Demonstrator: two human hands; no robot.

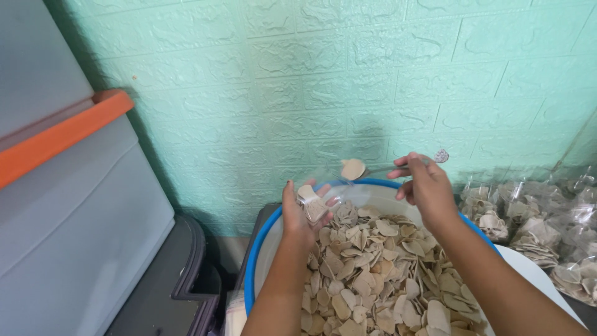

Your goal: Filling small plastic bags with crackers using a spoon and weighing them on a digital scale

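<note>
Left hand [303,211]: clenched on the mouth of a clear bag [313,200] with a few chips inside, above the basin's far rim.
Right hand [426,185]: gripping a spoon [385,168], handle level, bowl pointing to 9 o'clock.
Spoon to bag: at 1 o'clock, near, one chip [352,168] aboard.
Basin [264,239]: blue-rimmed, heaped with chips.
Packed bags [535,233]: at 3 o'clock.

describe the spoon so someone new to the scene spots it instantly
Start at the blue-rimmed basin heaped with pale flat chips. Above its far rim, the right hand holds a metal spoon pointing left. It carries a single chip in its bowl, lifted clear of the pile, beside the left hand.
</note>
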